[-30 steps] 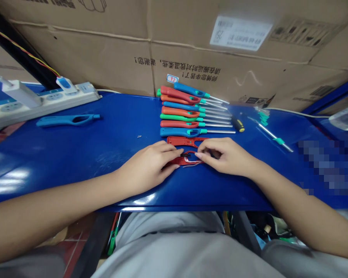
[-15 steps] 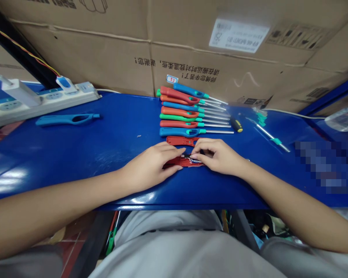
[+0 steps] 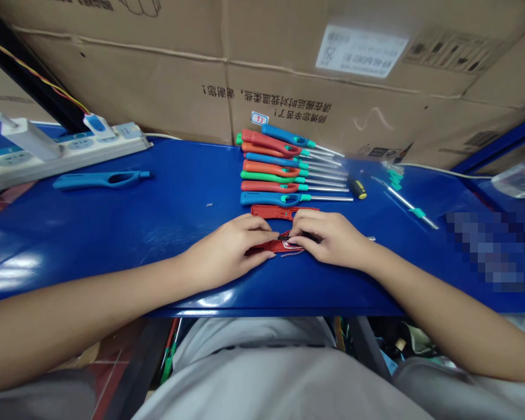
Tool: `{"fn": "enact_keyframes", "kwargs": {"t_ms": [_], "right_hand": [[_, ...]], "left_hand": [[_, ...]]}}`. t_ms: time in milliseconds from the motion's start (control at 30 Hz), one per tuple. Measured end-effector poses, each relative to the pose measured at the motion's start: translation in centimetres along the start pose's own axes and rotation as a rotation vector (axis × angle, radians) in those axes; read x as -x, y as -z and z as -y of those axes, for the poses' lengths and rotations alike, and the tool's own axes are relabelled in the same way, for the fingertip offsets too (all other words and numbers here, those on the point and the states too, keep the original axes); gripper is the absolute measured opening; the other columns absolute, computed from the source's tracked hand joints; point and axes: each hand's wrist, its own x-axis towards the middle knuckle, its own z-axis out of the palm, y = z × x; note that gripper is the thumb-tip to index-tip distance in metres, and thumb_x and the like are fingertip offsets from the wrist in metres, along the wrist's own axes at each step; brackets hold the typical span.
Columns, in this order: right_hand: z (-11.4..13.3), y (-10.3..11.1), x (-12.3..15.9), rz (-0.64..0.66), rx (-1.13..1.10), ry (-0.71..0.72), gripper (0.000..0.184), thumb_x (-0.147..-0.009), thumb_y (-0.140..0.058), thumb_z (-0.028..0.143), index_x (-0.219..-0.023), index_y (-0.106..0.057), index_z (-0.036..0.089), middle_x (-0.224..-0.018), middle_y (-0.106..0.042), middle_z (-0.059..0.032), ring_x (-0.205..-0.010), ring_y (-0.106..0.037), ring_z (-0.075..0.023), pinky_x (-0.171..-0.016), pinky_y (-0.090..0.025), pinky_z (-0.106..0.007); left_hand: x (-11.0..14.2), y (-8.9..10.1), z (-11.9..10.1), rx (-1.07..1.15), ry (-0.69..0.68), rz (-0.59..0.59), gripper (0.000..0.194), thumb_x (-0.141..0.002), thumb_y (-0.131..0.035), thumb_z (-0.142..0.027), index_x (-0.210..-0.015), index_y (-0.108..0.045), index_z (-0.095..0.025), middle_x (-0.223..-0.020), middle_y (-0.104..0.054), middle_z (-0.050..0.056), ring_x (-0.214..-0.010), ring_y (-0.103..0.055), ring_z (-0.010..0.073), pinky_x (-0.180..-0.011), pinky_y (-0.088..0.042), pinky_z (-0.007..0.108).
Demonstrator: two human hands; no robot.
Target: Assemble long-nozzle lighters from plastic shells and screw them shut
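My left hand (image 3: 249,240) is closed on the left end of a red lighter half-shell (image 3: 284,245) lying on the blue table. Over the right part of that shell, my right hand (image 3: 321,234) is closed, thumb and fingertips pinching at a small black part (image 3: 284,237) and thin pale wire. The fingers hide most of what they grip. A thin wire end (image 3: 292,253) sticks out below the shell. Just behind the hands lies the other red half-shell (image 3: 271,213), its inner side up. A metal tip (image 3: 371,238) shows beyond my right hand.
Behind lie several long-nosed lighters (image 3: 269,199) in a row, with a screwdriver (image 3: 359,188) at their right. A metal tube (image 3: 411,209) with a green collar is further right. At left are a blue shell (image 3: 102,180), small pins (image 3: 209,205) and a power strip (image 3: 79,143). Cardboard (image 3: 166,87) stands behind.
My right fingertips have shifted slightly left and down over the shell. The black part sits lower in it, the pale wire has moved, and a wire end now shows below.
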Motion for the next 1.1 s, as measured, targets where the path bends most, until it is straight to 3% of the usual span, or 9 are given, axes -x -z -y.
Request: {"fn": "enact_keyframes", "kwargs": {"t_ms": [200, 333, 467, 633, 800, 967, 1100], "right_hand": [[0.3, 0.0, 0.2, 0.003, 0.333, 0.119, 0.022, -0.102, -0.049, 0.025, -0.09, -0.067, 0.019, -0.094, -0.07, -0.0033, -0.072, -0.057, -0.0129, -0.058, -0.029, -0.028], [0.7, -0.3, 0.3, 0.02, 0.515, 0.204, 0.028, -0.102, -0.043, 0.018, -0.091, -0.07, 0.018, -0.092, -0.07, -0.0048, -0.063, -0.049, -0.0137, -0.059, -0.026, -0.032], [1.0, -0.4, 0.3, 0.029, 0.588, 0.212, 0.028, -0.101, -0.044, 0.017, -0.096, -0.072, 0.017, -0.097, -0.072, -0.0066, -0.06, -0.046, -0.014, -0.059, -0.026, -0.032], [0.8, -0.3, 0.4, -0.039, 0.435, 0.099, 0.026, -0.103, -0.05, 0.027, -0.098, -0.075, 0.021, -0.099, -0.073, -0.0047, -0.067, -0.057, -0.0128, -0.058, -0.029, -0.029], [0.7, -0.3, 0.2, -0.071, 0.19, -0.047, 0.015, -0.097, -0.062, 0.027, -0.089, -0.074, 0.02, -0.094, -0.073, -0.0033, -0.08, -0.066, -0.0146, -0.062, -0.037, -0.026], [0.9, -0.6, -0.1, -0.068, 0.138, -0.037, 0.016, -0.097, -0.061, 0.024, -0.09, -0.075, 0.021, -0.093, -0.075, -0.0019, -0.085, -0.069, -0.0157, -0.065, -0.04, -0.026], [1.2, -0.3, -0.1, -0.074, 0.114, -0.037, 0.019, -0.099, -0.058, 0.028, -0.097, -0.076, 0.021, -0.098, -0.074, -0.0043, -0.083, -0.067, -0.0154, -0.065, -0.041, -0.026]], "left_hand": [[0.4, -0.3, -0.5, -0.234, -0.063, 0.062, 0.028, -0.104, -0.049, -0.028, -0.118, -0.071, -0.015, -0.11, -0.067, 0.01, -0.1, -0.061, 0.0218, -0.091, -0.055, 0.037], [0.5, -0.3, -1.3, -0.463, -0.111, 0.093, 0.03, -0.105, -0.045, -0.023, -0.112, -0.071, -0.011, -0.105, -0.066, 0.012, -0.093, -0.059, 0.0242, -0.084, -0.057, 0.04], [0.6, -0.2, -1.4, -0.474, -0.091, 0.107, 0.03, -0.105, -0.044, -0.024, -0.116, -0.069, -0.011, -0.104, -0.065, 0.012, -0.095, -0.06, 0.0241, -0.085, -0.057, 0.039], [0.7, -0.3, -0.8, -0.381, -0.076, 0.038, 0.035, -0.105, -0.046, -0.025, -0.134, -0.06, -0.011, -0.113, -0.068, 0.013, -0.104, -0.062, 0.0245, -0.094, -0.056, 0.041], [0.5, -0.3, -0.7, -0.338, -0.071, 0.05, 0.035, -0.105, -0.045, -0.025, -0.133, -0.062, -0.012, -0.107, -0.066, 0.012, -0.098, -0.06, 0.0233, -0.088, -0.057, 0.039], [0.6, -0.2, -1.1, -0.474, -0.092, 0.135, 0.037, -0.106, -0.039, -0.025, -0.133, -0.062, -0.014, -0.102, -0.062, 0.011, -0.092, -0.057, 0.0247, -0.078, -0.055, 0.038], [0.7, -0.2, -1.1, -0.471, -0.089, 0.123, 0.04, -0.108, -0.032, -0.026, -0.13, -0.063, -0.012, -0.099, -0.061, 0.011, -0.088, -0.057, 0.0245, -0.075, -0.054, 0.038]]}}
